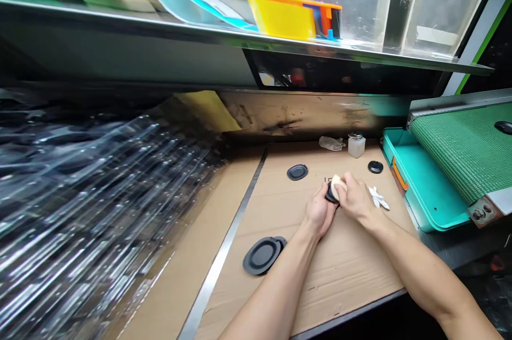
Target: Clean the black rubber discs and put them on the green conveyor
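Over the cardboard-covered table, my left hand (319, 212) is closed around a small black round part (330, 192). My right hand (354, 197) pinches a cream-coloured pad (338, 184) and holds it against that part; the exact contact is hidden by the fingers. Beyond my left hand lies a black oval disc (297, 172). Nearer me, beside my left forearm, a larger black disc (261, 256) overlaps another one. A black round piece (375, 167) rests past my right hand. Several small white pieces (378, 199) lie just right of it.
A whitish translucent bottle (356, 146) and crumpled clear plastic (331, 143) stand at the back. On the right, a teal tray (430, 217) sits partly under a green conveyor belt (460, 140). Stacked clear plastic trays (100, 212) fill the left. A metal shelf (200, 34) hangs overhead.
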Available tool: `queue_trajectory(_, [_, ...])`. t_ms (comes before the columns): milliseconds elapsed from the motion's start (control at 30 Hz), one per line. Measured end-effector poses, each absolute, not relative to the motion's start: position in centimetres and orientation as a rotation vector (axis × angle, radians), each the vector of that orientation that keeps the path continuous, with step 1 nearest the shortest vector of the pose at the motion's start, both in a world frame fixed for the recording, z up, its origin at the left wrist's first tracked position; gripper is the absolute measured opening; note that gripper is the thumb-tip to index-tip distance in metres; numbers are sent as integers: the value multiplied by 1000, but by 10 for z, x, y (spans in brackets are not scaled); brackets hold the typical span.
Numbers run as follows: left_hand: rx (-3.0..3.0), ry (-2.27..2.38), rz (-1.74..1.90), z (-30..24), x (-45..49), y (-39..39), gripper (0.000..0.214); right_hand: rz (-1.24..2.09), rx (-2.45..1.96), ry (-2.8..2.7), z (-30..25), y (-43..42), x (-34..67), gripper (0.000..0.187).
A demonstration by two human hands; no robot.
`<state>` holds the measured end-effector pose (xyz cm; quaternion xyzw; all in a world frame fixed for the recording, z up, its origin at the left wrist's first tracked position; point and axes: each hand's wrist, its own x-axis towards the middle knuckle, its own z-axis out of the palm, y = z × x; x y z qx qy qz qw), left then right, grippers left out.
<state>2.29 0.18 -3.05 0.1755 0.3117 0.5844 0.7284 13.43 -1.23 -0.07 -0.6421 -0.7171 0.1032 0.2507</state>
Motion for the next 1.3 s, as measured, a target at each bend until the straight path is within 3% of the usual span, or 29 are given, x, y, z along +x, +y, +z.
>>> queue_trajectory(233, [484,729,1249,-23,16,1,28,265,-1895,-1795,-5,4,158,20])
queue_trajectory(400, [270,685,1230,-11,4,3,46,156,-1875,-1921,13,5,180,36])
queue_trajectory(533, [117,586,1190,-2,-4,4,46,-44,-2168,-2033,42,-10,193,47])
queue_trajectory(733, [-2,532,1138,3,-7,5,41,348,-2421,-2256,50,-8,208,21])
queue_trajectory(800, [-15,520,1130,3,-7,5,42,591,-2235,-2331,47,-7,209,17])
queue_trajectory(1033, [33,530,1112,4,-6,4,48,1603,-1289,-2222,54,-15,200,29])
queue_trajectory(1100, [50,557,1093,4,-6,3,50,1663,-1176,-1987,54,-14,195,30])
queue_trajectory(1300, [96,668,941,11,-3,-3,55,1424,-1232,-1696,38,-2,185,25])
